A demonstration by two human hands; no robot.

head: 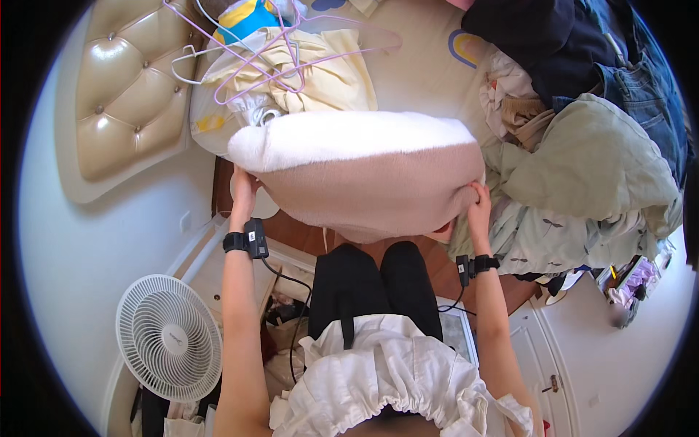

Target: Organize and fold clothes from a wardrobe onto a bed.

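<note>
A large plush piece [371, 180], white on top and brownish pink on its near side, is stretched out before me at the bed's edge. My left hand [244, 191] grips its left end, fingers partly hidden behind the plush. At the opposite end my right hand [478, 205] pinches the lower right corner. Cream fabric [333, 65] lies on the bed just beyond the plush, with pink and white hangers [284, 71] on top of it. Beside my right hand hangs a sage green cloth [590, 158] from a heap.
The tufted headboard [134, 82] rises at the left. A white fan [175, 338] stands at the lower left. Jeans [639, 104] and a black garment [540, 43] are piled at the right. Cables run from both wristbands. A white door [538, 349] is behind on the right.
</note>
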